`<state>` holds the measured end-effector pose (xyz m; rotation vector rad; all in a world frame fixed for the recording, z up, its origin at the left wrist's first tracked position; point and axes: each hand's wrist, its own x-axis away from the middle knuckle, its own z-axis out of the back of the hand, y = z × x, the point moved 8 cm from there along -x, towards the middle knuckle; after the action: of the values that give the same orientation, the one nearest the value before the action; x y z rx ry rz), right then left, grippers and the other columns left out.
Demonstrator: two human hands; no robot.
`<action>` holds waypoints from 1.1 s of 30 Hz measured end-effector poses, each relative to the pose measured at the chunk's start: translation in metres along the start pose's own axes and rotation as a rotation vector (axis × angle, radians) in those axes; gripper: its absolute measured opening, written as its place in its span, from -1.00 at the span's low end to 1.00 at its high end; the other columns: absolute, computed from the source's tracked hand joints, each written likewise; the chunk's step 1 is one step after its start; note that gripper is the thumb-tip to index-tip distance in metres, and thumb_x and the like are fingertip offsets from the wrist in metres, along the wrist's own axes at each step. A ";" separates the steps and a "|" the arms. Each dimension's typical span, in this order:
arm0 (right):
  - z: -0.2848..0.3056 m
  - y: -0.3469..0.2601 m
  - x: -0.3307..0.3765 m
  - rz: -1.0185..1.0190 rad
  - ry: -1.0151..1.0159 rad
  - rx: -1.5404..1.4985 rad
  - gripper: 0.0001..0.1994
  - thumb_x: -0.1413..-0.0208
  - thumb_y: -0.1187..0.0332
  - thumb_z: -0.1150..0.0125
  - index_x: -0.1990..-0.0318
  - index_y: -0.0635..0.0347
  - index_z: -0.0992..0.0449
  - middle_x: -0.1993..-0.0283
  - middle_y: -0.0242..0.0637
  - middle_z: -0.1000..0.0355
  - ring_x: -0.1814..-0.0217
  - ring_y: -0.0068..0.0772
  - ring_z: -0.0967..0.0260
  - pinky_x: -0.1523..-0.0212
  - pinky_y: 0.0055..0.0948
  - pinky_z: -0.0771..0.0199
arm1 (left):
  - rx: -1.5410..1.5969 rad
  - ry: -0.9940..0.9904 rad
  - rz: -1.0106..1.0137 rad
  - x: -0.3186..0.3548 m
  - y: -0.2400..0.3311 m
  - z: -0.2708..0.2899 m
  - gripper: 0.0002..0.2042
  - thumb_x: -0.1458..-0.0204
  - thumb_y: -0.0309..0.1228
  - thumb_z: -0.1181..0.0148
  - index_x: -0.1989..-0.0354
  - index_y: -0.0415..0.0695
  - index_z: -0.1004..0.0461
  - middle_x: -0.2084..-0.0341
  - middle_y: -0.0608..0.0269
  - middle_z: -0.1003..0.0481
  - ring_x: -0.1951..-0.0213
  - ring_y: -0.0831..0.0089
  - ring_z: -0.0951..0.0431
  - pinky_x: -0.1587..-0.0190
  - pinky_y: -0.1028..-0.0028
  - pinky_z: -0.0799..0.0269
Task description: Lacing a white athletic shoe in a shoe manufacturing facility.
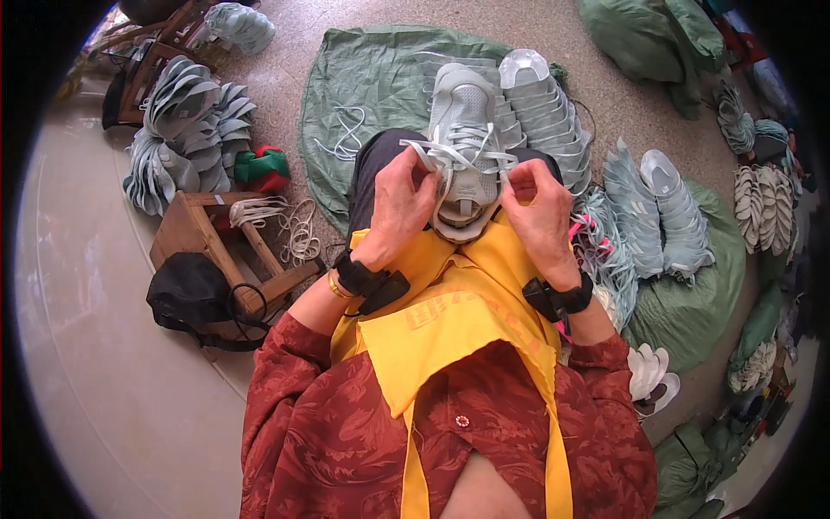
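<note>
On a speckled floor (605, 95) strewn with shoe parts, the left hand (399, 203) and right hand (540, 212) each pinch a white lace (458, 156) on a grey shoe (467, 130)

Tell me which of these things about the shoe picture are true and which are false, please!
1. Both hands hold white laces on a pale grey shoe. True: the left hand and right hand each pinch the laces.
2. The shoe rests on the wooden stool. False: it sits on the person's lap; the stool stands to the left.
3. The apron is yellow. True.
4. The black bag hangs from the right wrist. False: it lies by the stool.
5. More pale shoes lie on green sacks. True.
</note>
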<state>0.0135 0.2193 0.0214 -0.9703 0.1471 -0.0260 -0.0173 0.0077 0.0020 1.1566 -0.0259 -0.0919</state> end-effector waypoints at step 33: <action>-0.039 -0.063 0.040 0.489 -0.385 -0.114 -0.85 -0.10 0.61 -0.20 0.19 0.31 -0.40 0.26 -0.07 -0.36 0.22 0.04 -0.45 0.20 -0.16 -0.51 | -0.155 -0.044 -0.152 0.013 0.015 -0.004 -0.84 -0.05 -0.58 -0.17 0.29 -0.30 -0.29 0.38 -0.08 -0.38 0.31 -0.10 -0.44 0.25 0.10 -0.37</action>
<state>0.0508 0.1478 0.0467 -1.0137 0.0279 0.6205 -0.0030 0.0161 0.0134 1.0004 0.0294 -0.2497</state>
